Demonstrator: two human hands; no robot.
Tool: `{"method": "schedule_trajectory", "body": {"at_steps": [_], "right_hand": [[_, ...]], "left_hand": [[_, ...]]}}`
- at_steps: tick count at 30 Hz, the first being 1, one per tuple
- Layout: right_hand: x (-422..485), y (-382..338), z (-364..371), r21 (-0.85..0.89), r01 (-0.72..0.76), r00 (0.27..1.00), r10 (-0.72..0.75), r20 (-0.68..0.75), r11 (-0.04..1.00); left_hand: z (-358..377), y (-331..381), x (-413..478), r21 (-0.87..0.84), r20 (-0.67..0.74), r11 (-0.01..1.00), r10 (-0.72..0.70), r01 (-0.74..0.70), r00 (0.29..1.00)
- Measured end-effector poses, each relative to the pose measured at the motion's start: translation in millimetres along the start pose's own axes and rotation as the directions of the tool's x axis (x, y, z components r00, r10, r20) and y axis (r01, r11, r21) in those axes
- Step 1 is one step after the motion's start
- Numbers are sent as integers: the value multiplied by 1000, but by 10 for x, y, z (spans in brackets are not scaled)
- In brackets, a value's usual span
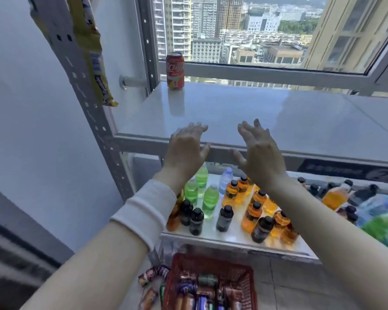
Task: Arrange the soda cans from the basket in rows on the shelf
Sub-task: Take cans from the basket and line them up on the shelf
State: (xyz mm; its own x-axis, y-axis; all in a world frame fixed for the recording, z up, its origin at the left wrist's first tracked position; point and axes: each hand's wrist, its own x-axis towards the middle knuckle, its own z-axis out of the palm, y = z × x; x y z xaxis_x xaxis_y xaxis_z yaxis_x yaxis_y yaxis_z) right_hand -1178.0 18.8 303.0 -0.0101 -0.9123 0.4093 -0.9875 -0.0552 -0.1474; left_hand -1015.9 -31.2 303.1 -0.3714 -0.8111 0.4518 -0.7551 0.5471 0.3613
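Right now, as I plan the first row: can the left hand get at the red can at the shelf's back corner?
Probably yes: the left hand is open at the front of the shelf, with bare surface between it and the red can.

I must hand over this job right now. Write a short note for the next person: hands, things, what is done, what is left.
Hands: left hand and right hand both open, empty, raised over the front edge of the upper shelf.
One red soda can stands upright at its back left corner.
More cans lie in the red basket on the floor.
Done: one can placed.
Left: move the basket's cans up into rows.
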Motion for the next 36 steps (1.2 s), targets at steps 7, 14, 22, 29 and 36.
{"method": "schedule_trajectory", "body": {"at_steps": [7,14,22,29,36], "right_hand": [[-1156,159,126,74,13,990,-2,-143,997],[-2145,326,1074,79,-171,982,163,100,982],[-3135,432,2337,65,-503,752,400,523,862],[-3865,605,3517,46,-795,435,515,738,605],[-4306,964,5142,10,-939,184,477,859,345]], "left_hand": [[338,241,-995,-115,-41,967,226,-229,973],[1332,-96,-1840,-202,208,975,136,-93,969],[2459,-559,-2931,-128,586,988,5,86,811],[3613,-929,-3865,-16,772,855,-319,518,549],[5104,-1505,-4471,82,822,675,-462,733,333]]}}
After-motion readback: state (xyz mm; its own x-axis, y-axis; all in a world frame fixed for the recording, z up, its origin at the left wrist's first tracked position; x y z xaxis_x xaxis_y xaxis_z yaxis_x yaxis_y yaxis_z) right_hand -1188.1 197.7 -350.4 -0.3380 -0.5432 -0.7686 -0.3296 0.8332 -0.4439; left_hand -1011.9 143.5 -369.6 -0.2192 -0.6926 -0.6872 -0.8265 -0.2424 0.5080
